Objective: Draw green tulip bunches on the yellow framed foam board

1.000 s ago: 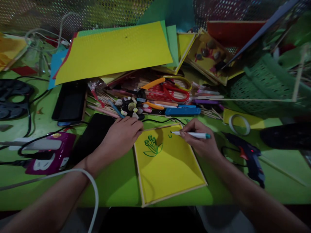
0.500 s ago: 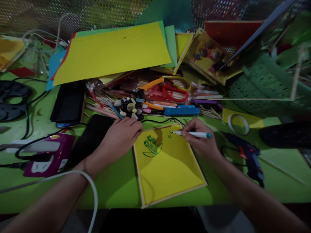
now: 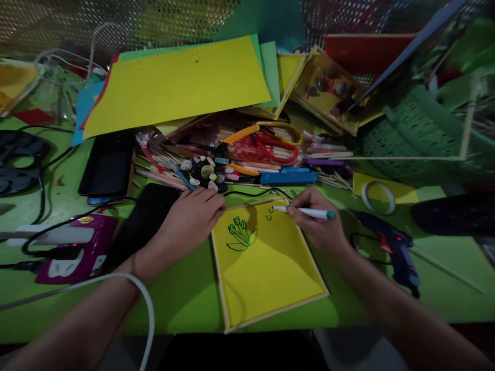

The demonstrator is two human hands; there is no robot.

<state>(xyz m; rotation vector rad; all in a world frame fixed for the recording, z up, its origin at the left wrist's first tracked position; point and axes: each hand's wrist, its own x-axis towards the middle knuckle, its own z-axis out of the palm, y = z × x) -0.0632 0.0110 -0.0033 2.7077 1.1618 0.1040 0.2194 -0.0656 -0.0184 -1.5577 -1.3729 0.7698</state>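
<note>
Dim light leaves soft shadows across the yellow board (image 3: 270, 273).

Right hand (image 3: 322, 222) gripping white marker (image 3: 315, 212), tip at curved green marks (image 3: 268, 219) on yellow board (image 3: 266, 278). Left hand (image 3: 193, 214) at board's upper-left corner. Glue gun (image 3: 400, 254) on bench (image 3: 185, 304), right of board.

A person's left hand (image 3: 193, 214) and right hand (image 3: 319, 219) were bare, as were both forearms (image 3: 88, 319) out to the picture's edges. A thin dark line (image 3: 133, 265), band or shadow, crossed the left wrist (image 3: 142, 264). Black clothing (image 3: 240, 353), its cut indistinct, showed nearest, at center.
</note>
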